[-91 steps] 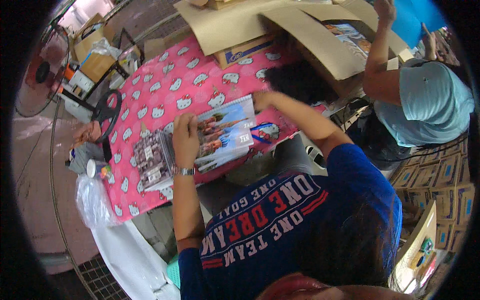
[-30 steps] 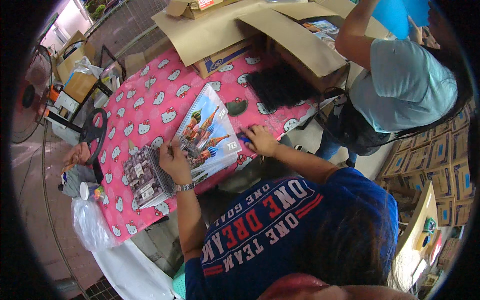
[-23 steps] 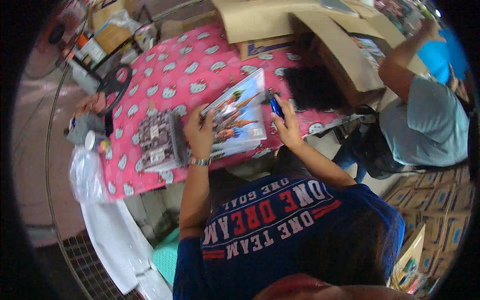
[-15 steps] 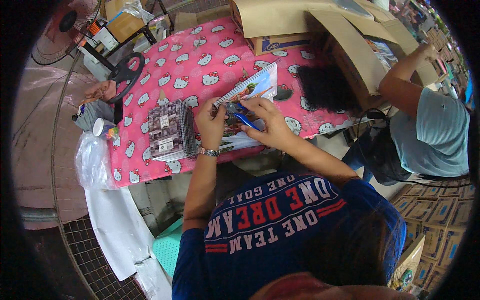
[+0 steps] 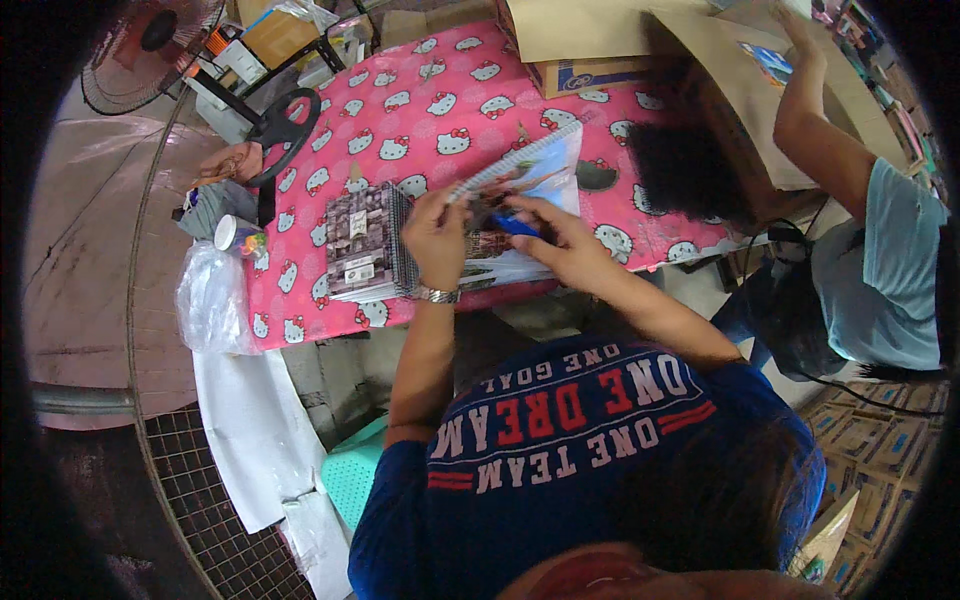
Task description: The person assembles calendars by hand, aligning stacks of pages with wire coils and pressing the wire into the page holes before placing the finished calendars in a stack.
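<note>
- Left hand (image 5: 434, 242) pinches the scenic notebook (image 5: 557, 170) by its spiral (image 5: 517, 162), over the pink tablecloth (image 5: 420, 125)
- Right hand (image 5: 568, 245) clasps one blue-handled tool (image 5: 519, 225) alongside
- Two pale labels (image 5: 360, 271) on the grey notebooks (image 5: 384, 235)
- Shirt (image 5: 560, 510) bears three lettered lines

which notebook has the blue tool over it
The colourful notebook: the right hand holds the blue tool over it, while the grey notebooks lie stacked to its left.

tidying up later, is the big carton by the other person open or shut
Open: the carton has its flaps spread outward, and a colourful printed item shows inside.
</note>
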A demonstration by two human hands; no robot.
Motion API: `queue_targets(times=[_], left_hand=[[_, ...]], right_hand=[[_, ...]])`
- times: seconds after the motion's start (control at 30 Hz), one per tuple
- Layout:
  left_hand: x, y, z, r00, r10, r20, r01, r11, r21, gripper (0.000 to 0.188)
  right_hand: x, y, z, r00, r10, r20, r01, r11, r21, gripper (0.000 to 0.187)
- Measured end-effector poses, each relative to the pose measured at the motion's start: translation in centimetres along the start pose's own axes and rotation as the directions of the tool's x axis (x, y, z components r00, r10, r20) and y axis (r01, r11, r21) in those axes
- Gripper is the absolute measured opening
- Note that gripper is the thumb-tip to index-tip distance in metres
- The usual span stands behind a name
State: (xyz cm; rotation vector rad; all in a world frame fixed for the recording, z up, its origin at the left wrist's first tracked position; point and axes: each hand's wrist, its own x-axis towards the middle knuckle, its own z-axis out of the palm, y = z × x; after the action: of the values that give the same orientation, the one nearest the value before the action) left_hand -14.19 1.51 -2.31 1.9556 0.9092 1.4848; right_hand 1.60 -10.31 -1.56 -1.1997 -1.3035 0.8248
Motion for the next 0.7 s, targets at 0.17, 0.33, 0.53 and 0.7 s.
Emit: queue_targets(times=[0.17, 0.33, 0.53, 0.7], left_hand=[[2.9, -3.0, -10.9, 0.85, -0.451, -0.273, 0.343, 0.866, -0.364, 0.017], [-1.6, -9.9, -18.2, 0.731, -0.57, -0.375, 0.426, 0.811, -0.402, 0.021], [-5.2, -16.5, -21.8, 0.752, -0.476, -0.456, 0.579, 0.808, 0.11, 0.031], [-5.1, -15.8, -20.2, 0.814, -0.394, -0.427, 0.558, 0.733, 0.388, 0.032]], right_hand=[[-2.2, 6.8, -7.3, 0.921, 0.1, -0.377, -0.224, 0.927, -0.3, 0.046], [-7.3, 15.3, -8.9, 0.977, -0.005, -0.212, -0.18, 0.507, -0.843, 0.048], [-0.1, 13.1, -15.3, 0.921, -0.113, -0.374, -0.274, 0.496, -0.824, 0.027], [3.5, 15.1, -23.7, 0.749, -0.066, -0.659, -0.654, 0.088, -0.751, 0.04]])
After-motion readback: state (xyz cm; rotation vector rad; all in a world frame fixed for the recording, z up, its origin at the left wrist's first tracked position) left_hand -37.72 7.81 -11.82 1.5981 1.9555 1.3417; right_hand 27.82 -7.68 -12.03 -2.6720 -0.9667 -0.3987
